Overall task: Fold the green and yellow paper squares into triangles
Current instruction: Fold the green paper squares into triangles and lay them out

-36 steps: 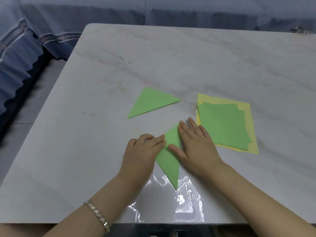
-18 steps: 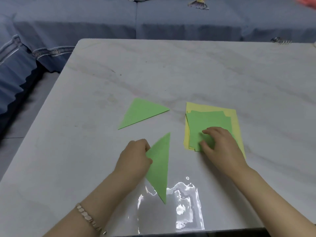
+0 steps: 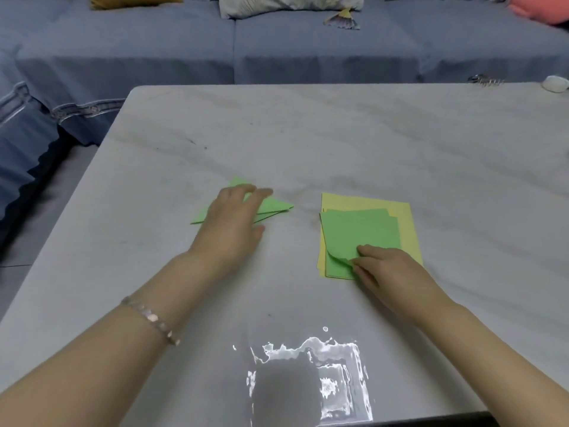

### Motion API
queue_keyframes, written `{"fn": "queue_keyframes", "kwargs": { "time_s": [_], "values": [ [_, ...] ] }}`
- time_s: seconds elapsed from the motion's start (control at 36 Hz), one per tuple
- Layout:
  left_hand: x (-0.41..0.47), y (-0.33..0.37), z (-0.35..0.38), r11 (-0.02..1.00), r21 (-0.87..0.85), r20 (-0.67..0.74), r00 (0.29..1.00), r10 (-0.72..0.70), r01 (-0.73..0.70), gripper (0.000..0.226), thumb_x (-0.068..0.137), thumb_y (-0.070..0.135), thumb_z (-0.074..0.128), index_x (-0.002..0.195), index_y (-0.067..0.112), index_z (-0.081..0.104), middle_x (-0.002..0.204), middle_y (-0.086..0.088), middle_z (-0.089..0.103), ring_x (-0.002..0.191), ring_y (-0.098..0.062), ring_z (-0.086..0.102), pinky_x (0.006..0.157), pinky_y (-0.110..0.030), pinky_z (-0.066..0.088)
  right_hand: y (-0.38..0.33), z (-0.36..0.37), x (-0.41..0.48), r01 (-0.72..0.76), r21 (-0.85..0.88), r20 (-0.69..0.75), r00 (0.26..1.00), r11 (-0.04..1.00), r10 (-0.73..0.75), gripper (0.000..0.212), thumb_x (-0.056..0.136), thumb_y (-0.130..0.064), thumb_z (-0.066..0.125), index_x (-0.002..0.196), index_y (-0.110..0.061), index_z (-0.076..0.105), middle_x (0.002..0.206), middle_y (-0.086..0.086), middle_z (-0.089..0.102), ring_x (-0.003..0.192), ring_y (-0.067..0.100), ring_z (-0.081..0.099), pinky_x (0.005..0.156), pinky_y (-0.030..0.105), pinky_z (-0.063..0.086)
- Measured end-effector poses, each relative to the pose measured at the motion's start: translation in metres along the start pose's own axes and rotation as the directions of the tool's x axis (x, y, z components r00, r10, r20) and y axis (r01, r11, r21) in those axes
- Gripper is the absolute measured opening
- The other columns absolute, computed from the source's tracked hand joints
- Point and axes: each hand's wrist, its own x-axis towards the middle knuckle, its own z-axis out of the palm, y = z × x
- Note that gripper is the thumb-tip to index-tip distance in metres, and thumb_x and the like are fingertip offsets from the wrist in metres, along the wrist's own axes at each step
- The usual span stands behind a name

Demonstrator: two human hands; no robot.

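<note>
Two folded green triangles (image 3: pixel 275 208) lie stacked at the table's middle left. My left hand (image 3: pixel 235 220) rests flat on them with fingers straight, covering most of the pile. To the right, a stack of green squares (image 3: pixel 360 234) lies on larger yellow squares (image 3: pixel 403 223). My right hand (image 3: pixel 385 269) pinches the near left corner of the top green square and curls it up off the stack.
The white marble table (image 3: pixel 338 143) has its left edge near a blue-covered sofa (image 3: pixel 184 50). A metal clip (image 3: pixel 485 79) and a white object (image 3: pixel 555 83) sit at the far right corner. Glare marks the near edge.
My left hand carried the second green triangle up and left onto the first one. My right hand went to the square stack and lifted a corner of the top green sheet.
</note>
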Motion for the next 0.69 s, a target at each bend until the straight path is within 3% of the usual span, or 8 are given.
{"fn": "queue_keyframes", "kwargs": {
  "time_s": [0.14, 0.25, 0.31, 0.39, 0.47, 0.53, 0.58, 0.69],
  "values": [
    [-0.044, 0.023, 0.02, 0.966, -0.256, -0.014, 1.0, -0.024, 0.02, 0.037, 0.088, 0.014, 0.057, 0.125, 0.017, 0.054, 0.126, 0.001, 0.052, 0.119, -0.016, 0.043, 0.093, -0.012, 0.023, -0.007, -0.003, -0.001, -0.067, -0.063, -0.142, 0.988, 0.996, 0.058, 0.041, 0.07, -0.005, 0.074, 0.052, -0.018, 0.039, 0.045, 0.001, 0.05, 0.04, 0.028, 0.046, 0.047, 0.023, 0.029],
    [-0.068, 0.04, 0.025, 0.791, -0.573, 0.124, 0.977, -0.175, 0.215, 0.017, 0.087, 0.015, 0.06, 0.099, 0.027, 0.062, 0.098, 0.012, 0.063, 0.088, 0.002, 0.059, 0.082, -0.009, 0.041, -0.018, -0.006, -0.006, -0.099, -0.029, -0.381, 0.921, 0.995, 0.081, 0.017, 0.067, -0.005, 0.072, 0.055, -0.012, 0.063, 0.049, 0.001, 0.059, 0.043, 0.026, 0.053, 0.053, 0.021, 0.036],
    [-0.073, 0.048, 0.022, 0.588, -0.722, 0.248, 0.93, -0.27, 0.363, 0.009, 0.088, 0.017, 0.059, 0.094, 0.023, 0.063, 0.091, 0.006, 0.068, 0.08, 0.0, 0.064, 0.078, -0.016, 0.049, -0.025, -0.012, -0.008, -0.066, 0.013, -0.502, 0.862, 0.998, 0.063, 0.013, 0.074, -0.013, 0.062, 0.063, -0.01, 0.069, 0.057, 0.001, 0.065, 0.048, 0.024, 0.058, 0.059, 0.025, 0.035],
    [-0.07, 0.057, 0.012, 0.123, -0.831, 0.471, 0.804, -0.365, 0.543, 0.012, 0.091, 0.025, 0.055, 0.094, 0.015, 0.061, 0.095, -0.008, 0.069, 0.079, -0.015, 0.069, 0.074, -0.03, 0.056, -0.043, -0.021, -0.008, 0.046, 0.043, -0.61, 0.792, 0.998, -0.01, 0.022, 0.08, -0.018, 0.054, 0.071, -0.008, 0.072, 0.068, 0.002, 0.07, 0.063, 0.019, 0.059, 0.066, 0.024, 0.034],
    [-0.062, 0.052, 0.003, -0.254, -0.783, 0.622, 0.715, -0.318, 0.568, 0.029, 0.087, 0.04, 0.052, 0.095, 0.013, 0.06, 0.101, -0.015, 0.069, 0.087, -0.03, 0.069, 0.073, -0.04, 0.057, -0.063, -0.024, -0.008, 0.217, 0.079, -0.652, 0.75, 0.973, -0.115, 0.019, 0.08, -0.016, 0.057, 0.074, -0.006, 0.073, 0.076, 0.002, 0.072, 0.076, 0.012, 0.055, 0.074, 0.026, 0.039],
    [-0.06, 0.044, 0.001, -0.394, -0.753, 0.649, 0.695, -0.31, 0.527, 0.039, 0.087, 0.04, 0.052, 0.103, 0.006, 0.061, 0.106, -0.016, 0.069, 0.096, -0.032, 0.067, 0.079, -0.045, 0.055, -0.071, -0.021, -0.009, 0.292, 0.103, -0.634, 0.756, 0.951, -0.164, 0.018, 0.081, -0.016, 0.057, 0.076, -0.009, 0.073, 0.08, 0.001, 0.073, 0.079, 0.011, 0.057, 0.076, 0.026, 0.041],
    [-0.061, 0.036, 0.002, -0.417, -0.781, 0.613, 0.699, -0.368, 0.465, 0.034, 0.092, 0.026, 0.05, 0.116, 0.004, 0.058, 0.111, -0.017, 0.067, 0.101, -0.031, 0.064, 0.081, -0.045, 0.053, -0.076, -0.016, -0.009, 0.361, 0.136, -0.578, 0.785, 0.923, -0.222, 0.012, 0.083, -0.018, 0.056, 0.082, -0.017, 0.068, 0.084, -0.001, 0.073, 0.084, 0.009, 0.06, 0.082, 0.026, 0.042],
    [-0.07, 0.022, 0.005, -0.251, -0.855, 0.517, 0.702, -0.491, 0.454, 0.036, 0.09, -0.005, 0.047, 0.118, 0.013, 0.06, 0.102, -0.012, 0.068, 0.085, -0.024, 0.065, 0.072, -0.035, 0.055, -0.082, -0.009, -0.011, 0.384, 0.315, -0.386, 0.887, 0.868, -0.253, 0.01, 0.081, -0.022, 0.055, 0.09, -0.027, 0.053, 0.087, -0.009, 0.071, 0.086, 0.003, 0.062, 0.095, 0.023, 0.039]
  ]
}}
